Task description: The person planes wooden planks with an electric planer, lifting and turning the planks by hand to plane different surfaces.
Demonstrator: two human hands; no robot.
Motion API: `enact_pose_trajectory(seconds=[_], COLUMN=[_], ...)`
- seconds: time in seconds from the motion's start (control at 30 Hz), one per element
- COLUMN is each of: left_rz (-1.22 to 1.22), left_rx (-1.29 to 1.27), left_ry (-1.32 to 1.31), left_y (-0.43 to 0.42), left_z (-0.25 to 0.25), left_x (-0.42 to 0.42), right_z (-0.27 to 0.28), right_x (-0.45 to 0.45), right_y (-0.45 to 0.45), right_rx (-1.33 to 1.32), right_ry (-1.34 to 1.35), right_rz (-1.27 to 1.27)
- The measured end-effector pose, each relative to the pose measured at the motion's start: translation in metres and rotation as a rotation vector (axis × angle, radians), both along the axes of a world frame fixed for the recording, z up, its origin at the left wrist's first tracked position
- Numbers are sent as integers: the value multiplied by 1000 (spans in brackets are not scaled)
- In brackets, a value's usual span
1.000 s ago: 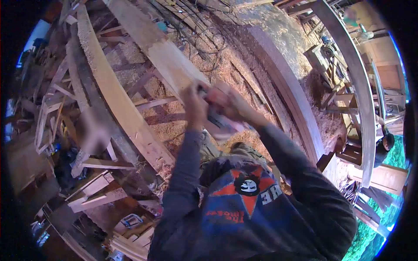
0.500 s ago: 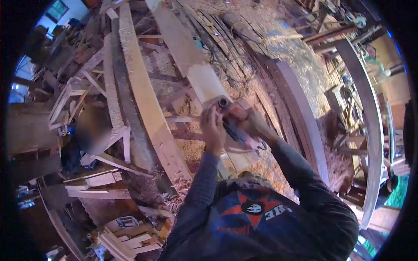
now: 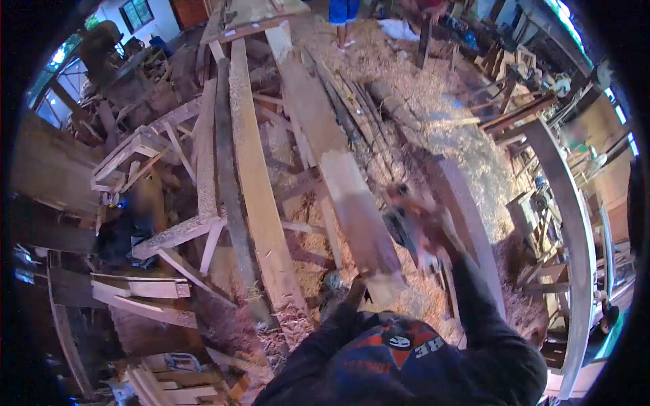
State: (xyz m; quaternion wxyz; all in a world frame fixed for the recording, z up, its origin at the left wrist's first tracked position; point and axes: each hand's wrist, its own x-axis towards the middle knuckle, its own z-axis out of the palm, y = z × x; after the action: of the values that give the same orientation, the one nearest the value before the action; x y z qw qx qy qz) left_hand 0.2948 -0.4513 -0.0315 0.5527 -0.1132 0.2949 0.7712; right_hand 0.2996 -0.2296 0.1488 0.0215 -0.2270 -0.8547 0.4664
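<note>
- While the head view is blurred around the person's right hand (image 3: 437,222), that hand holds a dark power tool (image 3: 405,227) with reddish parts, its grip closed around it as far as the blur lets one see.
- The tool is just beside the right edge of the long work plank (image 3: 355,206); whether the two touch, I cannot tell.
- The left hand (image 3: 357,289) is low at the plank's near end, by its left edge; its fingers are too dark and small to tell whether they are spread or closed.
- The plank runs away from the person's body, with a pale stretch midway and a darker, shaded patch nearer the hands.
- Left of it lies a long yellowish board (image 3: 261,206) with shavings on its near part, and beside that a dark, narrow beam (image 3: 233,189).
- To the right of the tool is a thick, curved, purplish-brown timber (image 3: 467,220); farther right, a greyish curved timber (image 3: 575,250) arches past a cluttered wooden stand (image 3: 531,213).
- Wood shavings (image 3: 467,152) cover much of the ground.
- A person in blue shorts (image 3: 343,11) stands at the top, well apart from both hands.
</note>
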Motion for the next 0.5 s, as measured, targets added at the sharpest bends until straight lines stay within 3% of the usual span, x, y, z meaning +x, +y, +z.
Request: enact_pose_trajectory(seconds=[0.17, 0.3, 0.4, 0.5], left_rz=[26, 63, 343, 447], left_rx=[-10, -75, -30, 541], left_ry=[-10, 67, 218, 259], left_y=[-6, -26, -25, -29], left_z=[19, 73, 129, 168], left_x=[21, 18, -1, -31], right_z=[-31, -50, -63, -73], right_x=[170, 255, 293, 316], right_y=[13, 17, 21, 30], right_rx=[-18, -50, -62, -47], right_ry=[-146, -227, -257, -249], right_rz=[-155, -280, -347, -364])
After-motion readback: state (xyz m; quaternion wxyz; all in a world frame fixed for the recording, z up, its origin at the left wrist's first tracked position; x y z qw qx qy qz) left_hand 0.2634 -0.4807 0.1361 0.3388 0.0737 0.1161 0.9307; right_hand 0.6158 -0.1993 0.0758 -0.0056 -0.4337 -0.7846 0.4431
